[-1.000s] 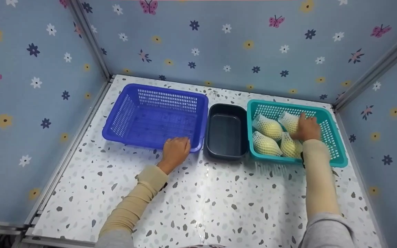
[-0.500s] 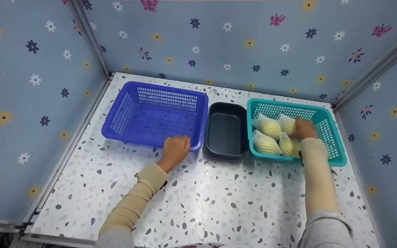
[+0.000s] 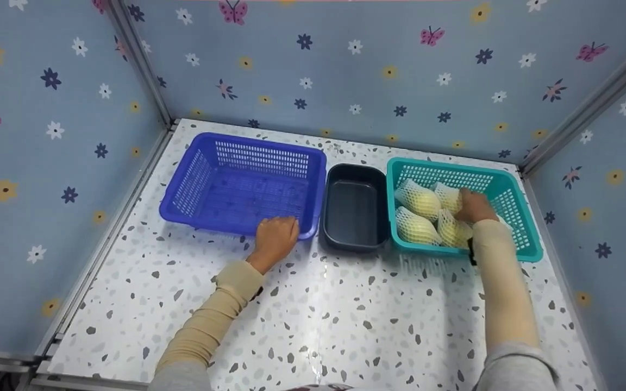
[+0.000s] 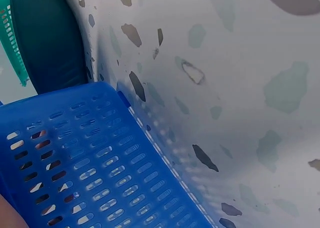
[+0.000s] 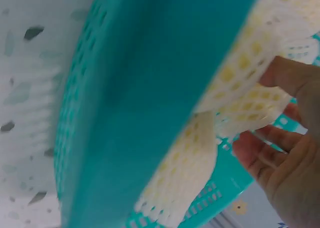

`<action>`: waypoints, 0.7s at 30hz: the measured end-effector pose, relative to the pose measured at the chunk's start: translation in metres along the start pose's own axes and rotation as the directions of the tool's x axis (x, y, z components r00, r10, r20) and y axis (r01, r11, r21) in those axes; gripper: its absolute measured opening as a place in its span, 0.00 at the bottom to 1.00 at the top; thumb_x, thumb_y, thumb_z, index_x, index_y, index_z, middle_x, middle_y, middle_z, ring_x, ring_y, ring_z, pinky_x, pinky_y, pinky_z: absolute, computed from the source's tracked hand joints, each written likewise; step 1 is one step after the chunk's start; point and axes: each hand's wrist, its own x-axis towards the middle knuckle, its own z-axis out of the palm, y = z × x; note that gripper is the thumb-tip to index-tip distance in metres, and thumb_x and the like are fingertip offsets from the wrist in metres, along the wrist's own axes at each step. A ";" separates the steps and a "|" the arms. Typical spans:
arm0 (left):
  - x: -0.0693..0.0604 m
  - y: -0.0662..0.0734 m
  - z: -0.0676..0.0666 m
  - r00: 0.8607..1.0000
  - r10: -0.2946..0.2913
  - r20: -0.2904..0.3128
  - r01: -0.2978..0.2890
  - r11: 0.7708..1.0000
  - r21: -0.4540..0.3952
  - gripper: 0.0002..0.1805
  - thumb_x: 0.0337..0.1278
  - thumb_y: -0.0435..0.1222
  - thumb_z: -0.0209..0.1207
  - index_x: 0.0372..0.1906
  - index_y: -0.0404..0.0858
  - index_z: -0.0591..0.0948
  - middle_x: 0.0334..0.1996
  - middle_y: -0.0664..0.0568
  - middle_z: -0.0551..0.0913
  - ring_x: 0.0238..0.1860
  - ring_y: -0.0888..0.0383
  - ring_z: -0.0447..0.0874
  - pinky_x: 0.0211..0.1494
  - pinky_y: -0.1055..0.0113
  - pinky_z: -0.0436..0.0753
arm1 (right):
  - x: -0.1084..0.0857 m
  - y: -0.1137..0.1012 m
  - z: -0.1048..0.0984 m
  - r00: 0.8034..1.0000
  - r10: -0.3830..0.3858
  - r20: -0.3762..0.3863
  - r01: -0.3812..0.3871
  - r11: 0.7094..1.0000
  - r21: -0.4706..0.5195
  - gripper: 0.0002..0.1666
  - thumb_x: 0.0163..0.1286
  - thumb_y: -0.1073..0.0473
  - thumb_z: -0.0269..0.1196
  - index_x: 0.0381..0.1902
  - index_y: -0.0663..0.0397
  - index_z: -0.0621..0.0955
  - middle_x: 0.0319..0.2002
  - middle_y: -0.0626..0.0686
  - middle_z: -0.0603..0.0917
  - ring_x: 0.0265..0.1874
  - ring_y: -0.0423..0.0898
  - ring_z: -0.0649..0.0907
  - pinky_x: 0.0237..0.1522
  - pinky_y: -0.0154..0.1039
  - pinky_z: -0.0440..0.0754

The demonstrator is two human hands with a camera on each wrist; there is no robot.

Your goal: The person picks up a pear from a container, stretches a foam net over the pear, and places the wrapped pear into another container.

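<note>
My left hand [image 3: 276, 238] grips the near rim of the blue plastic basket [image 3: 237, 227], close to its right corner; no fruit shows inside. In the left wrist view the slotted wall of that basket [image 4: 107, 153] fills the lower left. My right hand [image 3: 475, 206] reaches into the teal basket [image 3: 533, 239], over several yellow fruits [image 3: 417, 225] in white foam net sleeves. In the right wrist view the thumb is at a netted fruit [image 5: 250, 107], and the loosely bent fingers [image 5: 250, 148] are spread apart from the thumb. The head view hides the fingertips.
A dark grey rectangular tub [image 3: 355, 244] stands between the two baskets. All three rest on a white speckled table [image 3: 345, 326]. Flower-patterned panels [image 3: 345, 70] with metal frames stand along the back and both sides.
My right hand has moved left and slightly nearer within the teal basket, over the fruits. My left hand stays on the blue basket's rim.
</note>
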 end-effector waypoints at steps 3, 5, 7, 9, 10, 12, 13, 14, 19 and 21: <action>0.000 -0.002 -0.001 1.000 -0.010 0.008 0.010 0.999 -0.032 0.20 0.66 0.38 0.46 0.16 0.41 0.66 0.11 0.54 0.62 0.15 0.52 0.69 0.21 0.58 0.71 | -0.005 -0.010 -0.004 1.000 -0.015 0.009 0.016 1.000 -0.010 0.41 0.65 0.65 0.59 0.69 0.74 0.54 0.63 0.78 0.59 0.61 0.73 0.61 0.58 0.65 0.63; 0.001 -0.004 -0.003 1.000 -0.024 0.016 0.025 0.998 -0.058 0.20 0.66 0.38 0.47 0.15 0.41 0.65 0.11 0.54 0.61 0.15 0.52 0.67 0.21 0.58 0.71 | -0.010 -0.018 -0.007 0.999 -0.037 0.001 0.037 0.999 -0.010 0.41 0.65 0.65 0.59 0.70 0.73 0.53 0.64 0.77 0.58 0.62 0.73 0.60 0.59 0.65 0.62; 0.001 -0.006 -0.005 0.999 -0.041 0.032 0.044 0.996 -0.082 0.21 0.66 0.38 0.48 0.15 0.41 0.64 0.11 0.54 0.61 0.15 0.53 0.66 0.21 0.57 0.71 | -0.014 -0.027 -0.009 0.998 -0.060 -0.020 0.060 0.998 0.001 0.40 0.66 0.65 0.58 0.70 0.72 0.54 0.65 0.76 0.58 0.63 0.72 0.59 0.59 0.65 0.61; 0.001 -0.007 -0.007 0.997 -0.058 0.057 0.064 0.994 -0.094 0.20 0.67 0.37 0.48 0.15 0.41 0.66 0.11 0.53 0.63 0.16 0.52 0.67 0.22 0.56 0.72 | -0.020 -0.035 -0.009 0.994 -0.087 -0.063 0.089 0.996 0.021 0.40 0.67 0.64 0.59 0.70 0.71 0.54 0.65 0.76 0.58 0.63 0.72 0.58 0.60 0.65 0.60; 0.002 -0.008 -0.008 0.995 -0.066 0.070 0.073 0.993 -0.097 0.20 0.67 0.38 0.49 0.16 0.40 0.67 0.12 0.52 0.65 0.17 0.51 0.69 0.24 0.56 0.73 | -0.024 -0.040 -0.010 0.991 -0.105 -0.087 0.108 0.994 0.033 0.40 0.67 0.63 0.59 0.70 0.70 0.54 0.65 0.75 0.58 0.64 0.71 0.58 0.60 0.66 0.60; 0.004 -0.008 -0.011 0.991 -0.082 0.103 0.092 0.991 -0.098 0.18 0.67 0.38 0.49 0.19 0.39 0.70 0.16 0.50 0.71 0.21 0.49 0.74 0.28 0.54 0.76 | -0.033 -0.049 -0.010 0.978 -0.149 -0.144 0.158 0.986 0.055 0.39 0.68 0.62 0.59 0.70 0.69 0.55 0.65 0.75 0.59 0.64 0.71 0.58 0.60 0.66 0.60; 0.005 -0.008 -0.013 0.989 -0.087 0.116 0.098 0.991 -0.091 0.17 0.68 0.38 0.48 0.21 0.39 0.72 0.18 0.49 0.74 0.23 0.48 0.76 0.30 0.53 0.76 | -0.037 -0.054 -0.009 0.971 -0.170 -0.169 0.183 0.981 0.063 0.39 0.68 0.62 0.59 0.70 0.68 0.55 0.65 0.74 0.59 0.64 0.70 0.58 0.60 0.65 0.60; 0.006 -0.008 -0.015 0.987 -0.091 0.130 0.102 0.992 -0.081 0.16 0.68 0.39 0.48 0.24 0.38 0.74 0.21 0.48 0.76 0.26 0.48 0.77 0.32 0.52 0.77 | -0.042 -0.058 -0.009 0.962 -0.195 -0.192 0.211 0.975 0.069 0.39 0.68 0.61 0.59 0.71 0.68 0.55 0.65 0.74 0.59 0.65 0.70 0.58 0.60 0.65 0.60; 0.012 -0.002 -0.029 0.984 -0.082 0.161 0.083 0.997 0.002 0.20 0.70 0.46 0.46 0.43 0.34 0.79 0.38 0.43 0.83 0.42 0.45 0.79 0.44 0.50 0.76 | -0.071 -0.082 -0.005 0.913 -0.328 -0.241 0.355 0.932 0.078 0.39 0.72 0.55 0.57 0.72 0.63 0.53 0.68 0.70 0.56 0.68 0.65 0.55 0.63 0.63 0.57; 0.013 0.003 -0.037 0.981 -0.067 0.180 0.065 0.998 0.020 0.25 0.70 0.51 0.45 0.54 0.34 0.76 0.49 0.41 0.80 0.52 0.44 0.75 0.53 0.47 0.72 | -0.083 -0.091 -0.003 0.894 -0.375 -0.246 0.403 0.912 0.074 0.40 0.73 0.52 0.55 0.73 0.63 0.52 0.70 0.68 0.54 0.70 0.64 0.52 0.65 0.62 0.53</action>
